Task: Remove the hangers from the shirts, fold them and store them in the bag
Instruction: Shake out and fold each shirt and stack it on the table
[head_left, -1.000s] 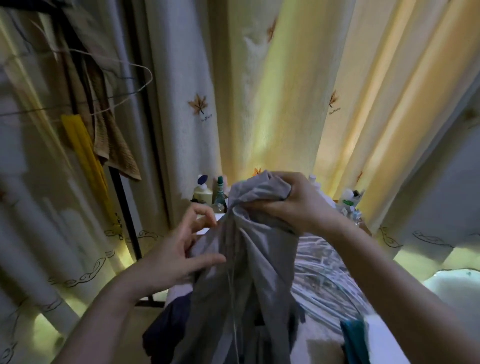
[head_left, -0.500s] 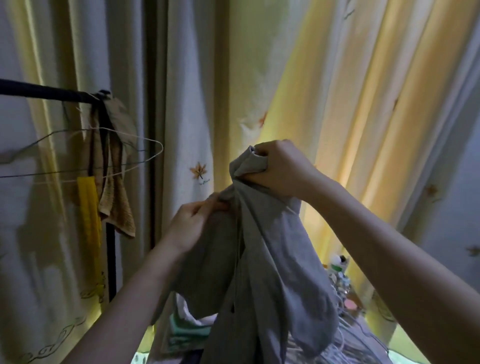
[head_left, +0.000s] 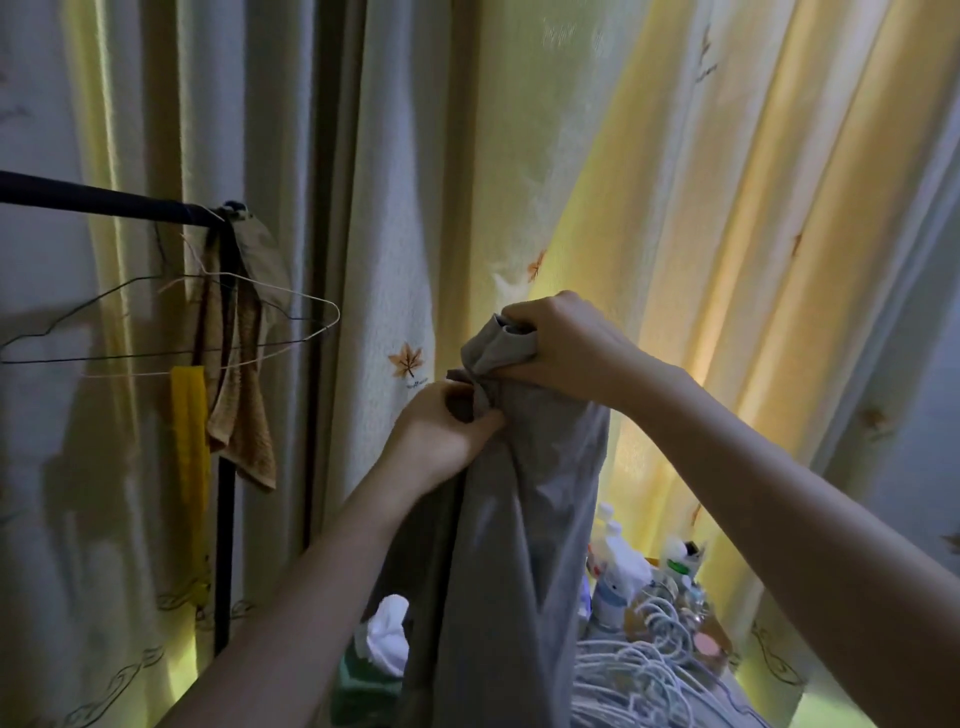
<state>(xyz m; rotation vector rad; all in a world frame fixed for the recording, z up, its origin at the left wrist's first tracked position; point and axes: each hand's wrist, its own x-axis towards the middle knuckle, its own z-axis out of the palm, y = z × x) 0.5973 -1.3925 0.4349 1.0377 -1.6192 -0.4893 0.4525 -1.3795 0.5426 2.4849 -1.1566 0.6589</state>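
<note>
Both hands are on the grey shirt (head_left: 519, 519), held up in the middle of the scene in front of the curtain (head_left: 727, 208). Your right hand (head_left: 561, 348) has a fist closed around the bunched top of it. Your left hand (head_left: 447, 431) sits just below and to the left, pinching a fold of the same cloth. The rest hangs straight down between your arms.

Step, as I read it: sorting out the shirt before the fold. I can't tell if a hanger is still inside; none shows at the top.

Next move needs the bunch opened up: find the shoulders or collar, spread the hands apart, let the shirt hang flat. No bag in view, so storing is some way off. Loose white hangers (head_left: 639, 670) lie piled low on the right, near the bottles (head_left: 618, 561).

Versus one second ago: your left hand was open beside the cloth, now it pinches. The shirt is higher, and the rail (head_left: 104, 200) on the left shows in full.
</note>
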